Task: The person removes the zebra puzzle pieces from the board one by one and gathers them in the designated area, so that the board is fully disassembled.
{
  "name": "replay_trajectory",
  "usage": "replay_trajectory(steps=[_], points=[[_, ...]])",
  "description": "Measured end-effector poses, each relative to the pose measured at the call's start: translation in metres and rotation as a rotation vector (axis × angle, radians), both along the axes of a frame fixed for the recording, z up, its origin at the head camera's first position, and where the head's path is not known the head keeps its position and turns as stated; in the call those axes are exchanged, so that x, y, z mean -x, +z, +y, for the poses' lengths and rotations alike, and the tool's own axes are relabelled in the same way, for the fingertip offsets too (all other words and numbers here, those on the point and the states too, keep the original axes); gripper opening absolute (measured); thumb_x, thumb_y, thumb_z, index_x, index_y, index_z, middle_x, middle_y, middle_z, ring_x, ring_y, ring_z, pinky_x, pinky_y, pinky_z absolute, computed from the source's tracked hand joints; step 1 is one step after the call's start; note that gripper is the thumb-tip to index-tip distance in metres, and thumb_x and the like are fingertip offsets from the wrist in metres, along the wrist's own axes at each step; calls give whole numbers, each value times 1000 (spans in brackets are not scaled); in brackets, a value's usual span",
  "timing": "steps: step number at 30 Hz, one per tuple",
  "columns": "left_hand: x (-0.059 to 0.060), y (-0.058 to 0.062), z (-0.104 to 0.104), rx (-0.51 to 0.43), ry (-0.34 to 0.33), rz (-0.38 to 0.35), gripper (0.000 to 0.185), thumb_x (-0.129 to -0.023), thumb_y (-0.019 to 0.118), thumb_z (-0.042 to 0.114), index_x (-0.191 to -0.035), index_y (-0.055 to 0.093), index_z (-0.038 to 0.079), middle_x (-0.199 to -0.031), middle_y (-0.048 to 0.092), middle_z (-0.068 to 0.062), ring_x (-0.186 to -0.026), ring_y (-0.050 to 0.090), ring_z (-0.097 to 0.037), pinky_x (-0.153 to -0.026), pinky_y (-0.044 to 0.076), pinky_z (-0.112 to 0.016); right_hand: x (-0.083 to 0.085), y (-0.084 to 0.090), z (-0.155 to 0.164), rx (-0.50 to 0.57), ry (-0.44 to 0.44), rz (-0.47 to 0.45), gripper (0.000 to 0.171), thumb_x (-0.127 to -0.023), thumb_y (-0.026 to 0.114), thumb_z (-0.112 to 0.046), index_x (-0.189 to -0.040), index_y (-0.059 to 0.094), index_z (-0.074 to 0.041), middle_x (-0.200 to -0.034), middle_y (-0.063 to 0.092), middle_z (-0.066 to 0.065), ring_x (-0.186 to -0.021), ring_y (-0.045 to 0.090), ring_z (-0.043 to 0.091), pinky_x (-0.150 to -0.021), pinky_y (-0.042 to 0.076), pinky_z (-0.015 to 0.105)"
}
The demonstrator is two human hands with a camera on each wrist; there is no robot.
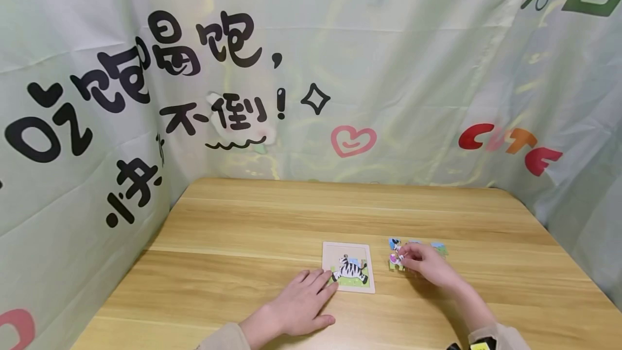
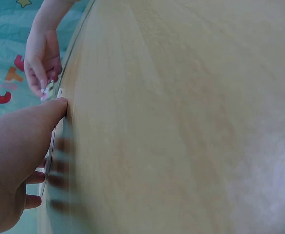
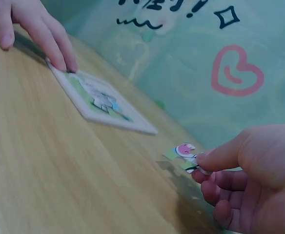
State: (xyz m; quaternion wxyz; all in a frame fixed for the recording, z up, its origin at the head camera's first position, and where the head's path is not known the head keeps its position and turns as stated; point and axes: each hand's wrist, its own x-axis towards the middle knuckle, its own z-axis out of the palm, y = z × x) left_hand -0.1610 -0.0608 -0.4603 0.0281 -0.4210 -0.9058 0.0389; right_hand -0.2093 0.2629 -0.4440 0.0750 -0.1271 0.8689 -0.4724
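Observation:
A jigsaw puzzle board [image 1: 372,284] with a pale frame lies on the table, and joined pieces in its lower part form a striped zebra body [image 1: 351,270] on green. My left hand [image 1: 303,304] rests with straight fingers on the board's lower left corner. To the right of the board, my right hand [image 1: 430,264] pinches a puzzle piece [image 3: 184,152] with a pink patch between thumb and fingers. In the right wrist view that piece shows raised above the tabletop, with its shadow below. Loose puzzle pieces [image 1: 439,247] lie just behind the right hand, partly hidden by it.
The wooden table [image 1: 233,220] extends around the board on all sides. A printed curtain [image 1: 413,80] hangs behind the table's back edge and along both sides. One loose blue piece [image 1: 393,243] lies between the board and the right hand.

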Motion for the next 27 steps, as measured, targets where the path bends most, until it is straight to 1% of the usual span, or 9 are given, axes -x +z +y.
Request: replay_trajectory(steps=[3,5,12,16,22,25,27], points=[[0,-1,-1,-4,-4,7,68,-93,30,60,-143,36,15,-149,29,-9,-134,30,-24,-106,28,-43,-1,-2,4,-60,-4,30,14,-86,60,-3,-98,61,3,-77,56,5,-64,48,10,-52,43,23],[1,-2,-1,-4,-4,8,68,-93,30,60,-143,36,15,-149,29,-9,-134,29,-24,-106,28,-43,-2,-2,5,-78,-20,40,14,-85,60,-2,-98,62,2,-78,57,5,-64,48,10,-52,43,23],[1,-2,0,-9,-4,6,67,-93,30,60,-143,36,15,-149,30,-8,-134,29,-24,-106,29,-43,-3,-6,5,-84,-157,13,12,-82,66,-4,-93,63,0,-74,58,3,-56,47,11,-46,42,23],[0,-2,0,-14,-8,9,66,-93,31,59,-142,37,15,-148,30,-9,-134,30,-24,-106,29,-43,-2,-8,6,-116,-200,22,10,-82,67,-5,-90,63,-1,-73,58,2,-53,46,11,-45,41,23],[0,-1,0,-12,-9,8,67,-93,30,59,-143,36,15,-149,30,-9,-134,30,-24,-106,28,-43,-4,-6,5,-137,-192,46,8,-82,67,-5,-88,64,-2,-73,56,1,-54,46,10,-44,41,23],[0,-1,0,-11,-10,11,67,-93,30,59,-143,36,15,-149,29,-9,-134,30,-24,-106,28,-43,-5,-5,4,-150,-179,55,10,-80,69,-6,-88,63,-2,-74,54,2,-58,46,10,-45,42,23],[1,-1,0,-12,-11,14,67,-93,30,59,-143,36,15,-148,29,-10,-134,30,-25,-106,28,-43,-5,-6,3,-170,-165,69,15,-78,72,-7,-88,63,-1,-75,54,2,-62,47,11,-49,43,22]])
